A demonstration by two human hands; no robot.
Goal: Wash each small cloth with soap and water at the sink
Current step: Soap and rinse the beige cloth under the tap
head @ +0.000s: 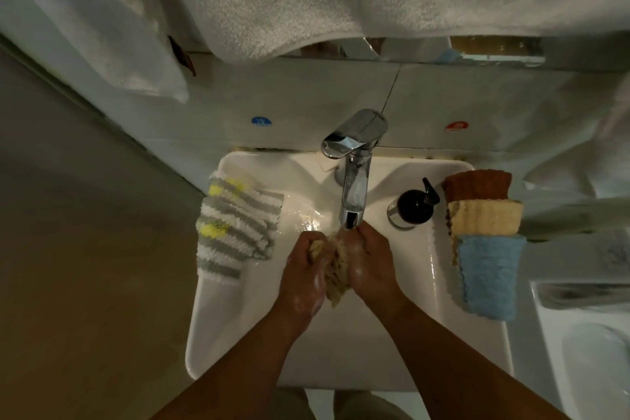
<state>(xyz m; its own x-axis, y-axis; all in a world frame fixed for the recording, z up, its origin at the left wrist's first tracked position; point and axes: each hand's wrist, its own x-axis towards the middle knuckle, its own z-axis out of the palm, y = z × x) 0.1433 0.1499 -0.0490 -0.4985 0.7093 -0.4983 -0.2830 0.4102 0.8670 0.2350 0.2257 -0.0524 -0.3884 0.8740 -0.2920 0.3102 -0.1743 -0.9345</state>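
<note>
Under the faucet [354,187], left hand [301,278] and right hand [373,266] grip cloth [337,271] (bunched).

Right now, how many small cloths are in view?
5: tan cloth in the left hand and right hand; striped cloth on the sink's left rim; brown cloth, cream cloth, blue cloth overlapping on its right rim. Others may hide beneath.

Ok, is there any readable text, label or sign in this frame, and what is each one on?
"COLD": small and faint, on the blue sticker on the wall tile left of the tap; the white mark above it is unreadable.
Red sticker on the tile right of the tap: print too blurred to read.
Soap dispenser: no label visible.
</note>
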